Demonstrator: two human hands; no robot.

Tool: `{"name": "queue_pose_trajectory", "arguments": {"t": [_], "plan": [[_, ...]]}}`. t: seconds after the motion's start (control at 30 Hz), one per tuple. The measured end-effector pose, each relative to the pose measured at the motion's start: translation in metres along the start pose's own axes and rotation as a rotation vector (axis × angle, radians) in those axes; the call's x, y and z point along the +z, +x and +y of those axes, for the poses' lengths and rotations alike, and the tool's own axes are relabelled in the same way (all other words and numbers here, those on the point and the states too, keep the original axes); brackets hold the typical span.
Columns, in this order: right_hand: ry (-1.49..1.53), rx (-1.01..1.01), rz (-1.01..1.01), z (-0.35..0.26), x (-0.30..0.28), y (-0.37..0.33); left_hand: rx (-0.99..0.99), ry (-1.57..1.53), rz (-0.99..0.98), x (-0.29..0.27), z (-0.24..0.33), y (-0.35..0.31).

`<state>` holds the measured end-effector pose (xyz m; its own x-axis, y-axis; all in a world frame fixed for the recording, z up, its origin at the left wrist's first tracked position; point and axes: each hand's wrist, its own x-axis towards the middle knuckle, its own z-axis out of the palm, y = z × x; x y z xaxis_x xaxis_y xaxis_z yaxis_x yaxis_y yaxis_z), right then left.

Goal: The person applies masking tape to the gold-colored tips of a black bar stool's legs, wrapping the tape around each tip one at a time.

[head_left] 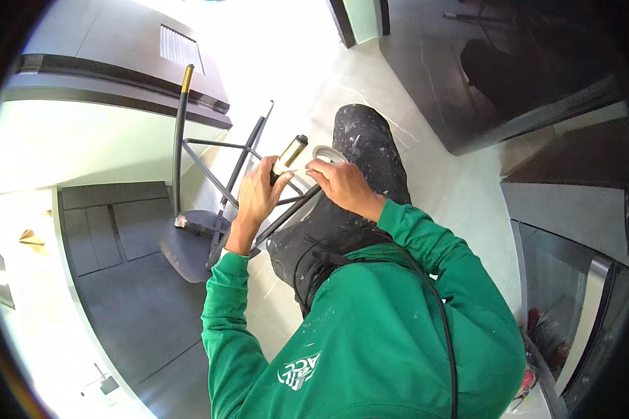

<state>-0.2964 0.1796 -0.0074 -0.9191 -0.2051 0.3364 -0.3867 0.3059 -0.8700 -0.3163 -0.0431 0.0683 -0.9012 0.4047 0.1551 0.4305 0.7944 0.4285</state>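
Note:
A dark chair or stool lies tipped with its thin black legs (215,178) pointing up and away, its rounded seat (182,255) low on the left. My left hand (257,199) is closed around one leg just below its gold end (291,155), with pale tape on the gold. Fingers of my right hand (346,187) pinch a strip of pale tape beside that leg. The roll of tape (330,153) sits just beyond the right fingers, partly hidden by them. Another leg, farther left, also ends in a gold tip (187,78).
My knee in paint-specked black trousers (372,150) rises just beyond my right hand. A dark glossy table (468,91) stands at the far right, and a glass-fronted cabinet (555,279) nearer. Dark panels (129,279) run along the left. Pale marble-look floor (426,167) lies between.

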Motion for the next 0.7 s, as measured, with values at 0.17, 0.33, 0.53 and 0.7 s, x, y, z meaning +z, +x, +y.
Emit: {"name": "queue_pose_trajectory", "arguments": {"t": [0.17, 0.33, 0.53, 0.7], "plan": [[0.099, 0.073, 0.036, -0.003, 0.001, 0.005, -0.076, -0.033, -0.033, -0.004, 0.002, -0.001], [0.08, 0.054, 0.056, 0.01, 0.008, 0.02, -0.022, 0.045, 0.015, 0.003, -0.004, -0.001], [0.082, 0.078, -0.019, 0.011, 0.008, 0.031, -0.065, 0.076, 0.031, 0.003, 0.003, -0.001], [0.188, -0.028, -0.203, 0.039, 0.004, 0.051, -0.041, 0.177, 0.085, 0.005, 0.01, 0.003]]}}
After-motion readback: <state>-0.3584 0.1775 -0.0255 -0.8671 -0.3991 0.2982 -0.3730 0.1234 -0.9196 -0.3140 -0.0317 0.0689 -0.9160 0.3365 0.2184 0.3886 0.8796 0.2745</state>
